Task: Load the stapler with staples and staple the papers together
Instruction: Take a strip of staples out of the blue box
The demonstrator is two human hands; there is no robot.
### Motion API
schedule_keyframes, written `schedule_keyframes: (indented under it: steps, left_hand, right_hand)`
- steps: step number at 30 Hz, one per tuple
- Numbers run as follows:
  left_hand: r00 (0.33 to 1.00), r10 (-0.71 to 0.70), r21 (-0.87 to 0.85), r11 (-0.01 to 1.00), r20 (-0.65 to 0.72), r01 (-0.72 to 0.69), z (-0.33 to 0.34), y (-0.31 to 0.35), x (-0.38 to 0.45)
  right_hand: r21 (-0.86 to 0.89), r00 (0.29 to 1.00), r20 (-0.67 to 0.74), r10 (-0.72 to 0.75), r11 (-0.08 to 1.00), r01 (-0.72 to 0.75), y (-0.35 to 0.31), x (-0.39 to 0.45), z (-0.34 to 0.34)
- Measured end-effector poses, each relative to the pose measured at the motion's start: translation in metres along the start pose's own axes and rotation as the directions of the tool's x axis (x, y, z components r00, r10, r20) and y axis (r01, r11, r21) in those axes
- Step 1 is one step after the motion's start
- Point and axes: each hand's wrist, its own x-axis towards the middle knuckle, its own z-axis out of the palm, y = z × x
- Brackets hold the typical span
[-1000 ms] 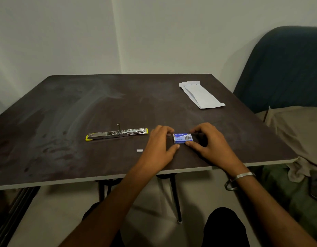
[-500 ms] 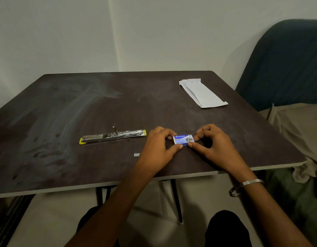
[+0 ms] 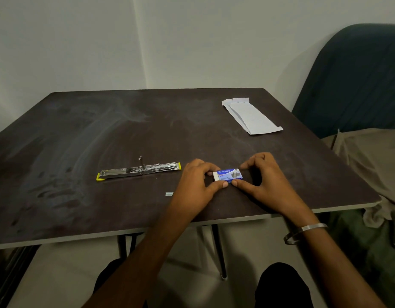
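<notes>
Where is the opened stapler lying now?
In the head view the stapler lies flat on the table, left of the left hand, with a small strip of staples just in front.

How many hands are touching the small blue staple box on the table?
2. The left hand pinches the staple box at its left end, where a white inner tray shows; the right hand pinches its right end.

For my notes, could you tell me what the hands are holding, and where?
Both hold the staple box on the table: left hand pinches its left end, right hand its right end.
</notes>
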Motion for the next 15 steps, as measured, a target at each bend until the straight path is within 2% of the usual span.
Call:
schedule_keyframes:
  steps: [5,15]
  left_hand:
    - [1.000,0.025,-0.011,1.000,-0.003,-0.025,-0.0037,0.0021,-0.0015]
    - [1.000,0.023,-0.059,0.998,-0.012,-0.024,-0.0091,0.0038,-0.0042]
  right_hand:
    - [-0.042,0.992,0.063,-0.110,0.993,0.113,-0.0013,-0.0015,-0.0008]
    - [0.021,0.992,0.099,-0.080,0.997,0.078,0.0035,0.0008,-0.0084]
